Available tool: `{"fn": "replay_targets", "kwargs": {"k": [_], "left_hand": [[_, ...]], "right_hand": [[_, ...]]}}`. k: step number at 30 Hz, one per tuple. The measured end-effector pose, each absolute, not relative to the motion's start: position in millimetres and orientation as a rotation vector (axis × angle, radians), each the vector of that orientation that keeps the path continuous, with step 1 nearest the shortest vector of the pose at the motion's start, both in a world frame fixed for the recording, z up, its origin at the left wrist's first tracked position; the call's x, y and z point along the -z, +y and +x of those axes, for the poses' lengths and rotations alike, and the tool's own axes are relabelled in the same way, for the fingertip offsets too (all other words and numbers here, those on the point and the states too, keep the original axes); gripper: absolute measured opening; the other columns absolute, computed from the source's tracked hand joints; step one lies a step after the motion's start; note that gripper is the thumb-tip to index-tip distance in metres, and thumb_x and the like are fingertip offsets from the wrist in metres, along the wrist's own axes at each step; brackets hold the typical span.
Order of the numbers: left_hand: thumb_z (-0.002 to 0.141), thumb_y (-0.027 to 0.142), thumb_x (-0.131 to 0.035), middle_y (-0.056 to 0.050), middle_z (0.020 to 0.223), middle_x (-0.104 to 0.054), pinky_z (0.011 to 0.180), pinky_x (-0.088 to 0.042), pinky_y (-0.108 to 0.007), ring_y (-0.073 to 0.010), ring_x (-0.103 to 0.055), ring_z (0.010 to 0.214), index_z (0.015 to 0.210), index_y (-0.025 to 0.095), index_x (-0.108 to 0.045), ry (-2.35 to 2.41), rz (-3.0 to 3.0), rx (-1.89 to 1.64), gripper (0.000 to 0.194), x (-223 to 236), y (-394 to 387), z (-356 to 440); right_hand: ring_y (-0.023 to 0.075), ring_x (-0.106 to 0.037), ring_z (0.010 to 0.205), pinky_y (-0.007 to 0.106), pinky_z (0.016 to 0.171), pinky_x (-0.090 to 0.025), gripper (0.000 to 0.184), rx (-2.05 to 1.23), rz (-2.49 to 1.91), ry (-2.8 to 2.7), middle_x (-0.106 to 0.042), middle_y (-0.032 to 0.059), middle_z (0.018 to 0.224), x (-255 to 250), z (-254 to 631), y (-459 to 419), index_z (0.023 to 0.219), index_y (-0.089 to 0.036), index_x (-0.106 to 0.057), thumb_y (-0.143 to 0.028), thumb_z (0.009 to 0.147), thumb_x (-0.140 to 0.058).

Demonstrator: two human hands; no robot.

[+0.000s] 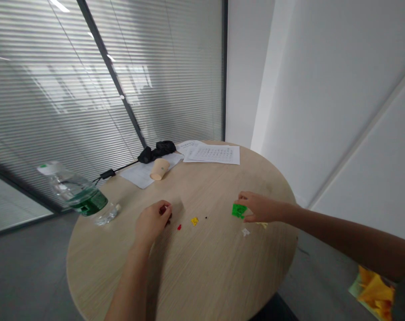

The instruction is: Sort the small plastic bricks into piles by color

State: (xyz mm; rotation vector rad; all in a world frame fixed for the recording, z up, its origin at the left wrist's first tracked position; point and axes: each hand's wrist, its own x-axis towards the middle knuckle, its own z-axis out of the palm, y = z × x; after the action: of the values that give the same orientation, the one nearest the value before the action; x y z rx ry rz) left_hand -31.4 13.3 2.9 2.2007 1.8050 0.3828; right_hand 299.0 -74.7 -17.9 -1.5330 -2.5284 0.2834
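My left hand (153, 221) rests on the left part of the round table, fingers curled in and pressed together. Small dark pieces show at its fingertips; what they are is too small to tell. Just right of it lie a small red piece (179, 227), a yellow cluster of bits (194, 221) and a tiny black piece (206, 217). Farther right, my right hand (252, 206) has its thumb and fingers around a bright green piece (237, 210). White bits (245, 232) and pale yellow bits (263, 225) lie close below that hand.
A water bottle (92, 200) with a green label stands at the left edge. Toward the back are a tilted paper cup (160, 169), a black device with a cable (157, 151) and printed sheets (218, 154). A yellow-orange heap (376, 290) is low at right.
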Motion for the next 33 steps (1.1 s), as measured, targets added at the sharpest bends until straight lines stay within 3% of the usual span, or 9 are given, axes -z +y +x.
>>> {"fn": "replay_targets", "kwargs": {"k": [16, 23, 33], "left_hand": [[0.085, 0.036, -0.043, -0.004, 0.083, -0.071, 0.056, -0.038, -0.023, -0.0175, -0.064, 0.072, 0.092, 0.021, -0.063, 1.783, 2.184, -0.381, 0.026, -4, 13, -31], [0.085, 0.037, -0.043, -0.004, 0.081, -0.071, 0.056, -0.038, -0.024, -0.0174, -0.064, 0.071, 0.091, 0.021, -0.063, 1.771, 2.189, -0.388, 0.026, -2, 14, -32], [0.085, 0.037, -0.044, -0.004, 0.082, -0.071, 0.056, -0.038, -0.023, -0.0169, -0.064, 0.070, 0.092, 0.022, -0.064, 1.780, 2.189, -0.379, 0.026, -4, 13, -31]], "right_hand": [[0.0182, -0.053, 0.078, 0.029, 0.071, -0.042, 0.009, -0.308, -1.446, -2.476, -0.059, 0.0078, 0.084, 25, 293, -67, 0.079, -0.016, -0.062, -0.013, 0.071, -0.059], [0.0188, -0.055, 0.079, 0.029, 0.072, -0.040, 0.028, -0.220, -1.625, -2.434, -0.062, 0.0102, 0.088, 32, 308, -61, 0.090, -0.013, -0.065, -0.005, 0.068, -0.051], [0.0156, -0.056, 0.068, 0.025, 0.065, -0.039, 0.015, -0.198, -1.700, -2.316, -0.064, 0.0052, 0.073, 43, 316, -56, 0.073, -0.016, -0.063, -0.007, 0.069, -0.053]]}}
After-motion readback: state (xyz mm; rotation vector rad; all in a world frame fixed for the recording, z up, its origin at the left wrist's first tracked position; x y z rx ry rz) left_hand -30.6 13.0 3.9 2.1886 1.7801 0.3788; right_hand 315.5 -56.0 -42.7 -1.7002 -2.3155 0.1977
